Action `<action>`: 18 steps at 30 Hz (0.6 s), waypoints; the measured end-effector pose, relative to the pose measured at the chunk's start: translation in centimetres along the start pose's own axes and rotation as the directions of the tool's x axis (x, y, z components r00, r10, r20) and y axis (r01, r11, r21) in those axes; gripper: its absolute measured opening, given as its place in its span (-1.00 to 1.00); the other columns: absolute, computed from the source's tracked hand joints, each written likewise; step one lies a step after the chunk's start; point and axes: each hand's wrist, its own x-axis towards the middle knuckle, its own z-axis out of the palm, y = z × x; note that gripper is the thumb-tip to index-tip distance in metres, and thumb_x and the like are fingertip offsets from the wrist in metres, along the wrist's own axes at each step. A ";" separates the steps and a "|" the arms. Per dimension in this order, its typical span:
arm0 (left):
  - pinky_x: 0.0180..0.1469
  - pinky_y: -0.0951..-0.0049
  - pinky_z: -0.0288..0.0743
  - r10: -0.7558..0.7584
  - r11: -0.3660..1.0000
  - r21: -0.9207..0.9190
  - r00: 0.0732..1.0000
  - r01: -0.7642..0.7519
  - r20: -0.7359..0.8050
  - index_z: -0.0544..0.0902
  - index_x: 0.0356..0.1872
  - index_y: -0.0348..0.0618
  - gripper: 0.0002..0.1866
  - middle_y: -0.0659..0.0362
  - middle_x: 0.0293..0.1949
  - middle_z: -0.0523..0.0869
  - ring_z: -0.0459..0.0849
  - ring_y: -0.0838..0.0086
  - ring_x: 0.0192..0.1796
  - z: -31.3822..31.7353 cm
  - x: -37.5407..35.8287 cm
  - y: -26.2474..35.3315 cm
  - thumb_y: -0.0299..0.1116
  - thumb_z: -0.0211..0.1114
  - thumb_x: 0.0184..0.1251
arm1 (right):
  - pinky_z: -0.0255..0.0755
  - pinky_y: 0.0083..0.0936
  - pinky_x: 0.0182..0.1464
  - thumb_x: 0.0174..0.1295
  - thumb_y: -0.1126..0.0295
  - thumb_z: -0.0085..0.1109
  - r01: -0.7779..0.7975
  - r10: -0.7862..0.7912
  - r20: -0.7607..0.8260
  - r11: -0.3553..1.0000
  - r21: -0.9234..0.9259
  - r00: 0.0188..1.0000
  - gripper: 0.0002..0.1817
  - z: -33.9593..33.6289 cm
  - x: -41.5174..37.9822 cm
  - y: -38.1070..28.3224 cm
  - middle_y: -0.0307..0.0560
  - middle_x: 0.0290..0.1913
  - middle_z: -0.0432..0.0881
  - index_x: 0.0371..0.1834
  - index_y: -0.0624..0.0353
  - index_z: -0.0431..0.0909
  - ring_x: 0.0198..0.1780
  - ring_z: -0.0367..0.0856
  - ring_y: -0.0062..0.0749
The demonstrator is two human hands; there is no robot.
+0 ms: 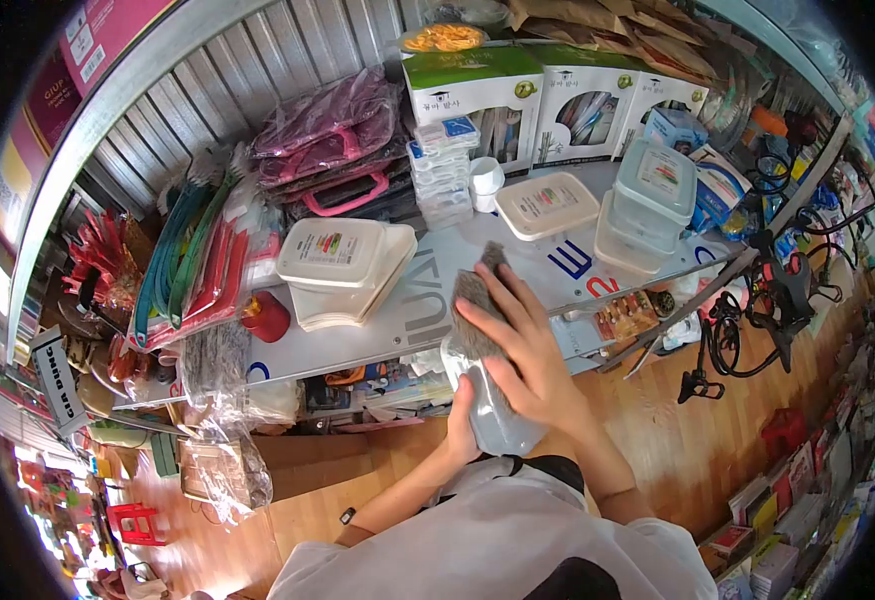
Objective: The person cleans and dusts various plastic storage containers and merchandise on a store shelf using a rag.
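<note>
The fingers of our left hand (pixel 462 422) are mostly hidden behind a clear container (pixel 505 432), and we cannot tell whether anything lies inside it. Stacked see-through containers (pixel 647 205) stand on the desk (pixel 397 330) beyond. Our left hand grips the clear container before our body; our right hand (pixel 522 355), fingers extended, holds a grey cloth (pixel 471 315) against it.

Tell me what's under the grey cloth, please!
A clear plastic box, its near end showing. The grey cloth and right hand cover much of the rest, so that's hidden.
</note>
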 end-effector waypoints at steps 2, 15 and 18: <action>0.45 0.16 0.18 -0.039 0.998 -0.044 0.999 0.039 -0.009 0.07 0.50 -0.14 -0.17 0.03 0.42 0.27 0.30 0.20 0.43 0.4 0.1 0.4 0.30 -0.14 0.44 | -0.07 0.03 0.48 0.21 0.39 -0.01 -0.035 0.033 0.047 0.999 0.041 0.998 -0.42 0.1 0.3 0.6 0.19 0.52 0.11 0.38 0.07 0.38 0.52 -0.01 0.28; 0.05 0.46 0.35 0.180 0.973 0.183 0.956 -0.139 -0.233 0.38 0.20 -0.26 -0.46 0.21 -0.03 0.51 0.45 0.54 0.02 -0.9 -0.9 -1.4 0.04 0.04 0.51 | -0.06 0.18 0.45 0.18 0.25 0.13 0.039 -0.041 0.009 0.979 0.199 0.999 -0.47 1.0 -1.1 0.1 0.28 0.50 0.09 0.29 -0.10 0.51 0.50 -0.05 0.42; 0.03 0.45 0.40 0.071 0.954 0.296 0.993 -0.040 -0.095 0.35 0.25 -0.25 -0.40 0.20 0.00 0.51 0.47 0.53 0.03 1.1 -1.2 -0.1 0.07 0.08 0.48 | 0.13 -0.07 0.38 0.24 0.26 0.06 -0.067 0.087 -0.044 0.940 0.336 0.995 -0.53 0.1 -0.9 1.9 0.25 0.36 0.32 0.19 0.21 0.54 0.34 0.29 0.16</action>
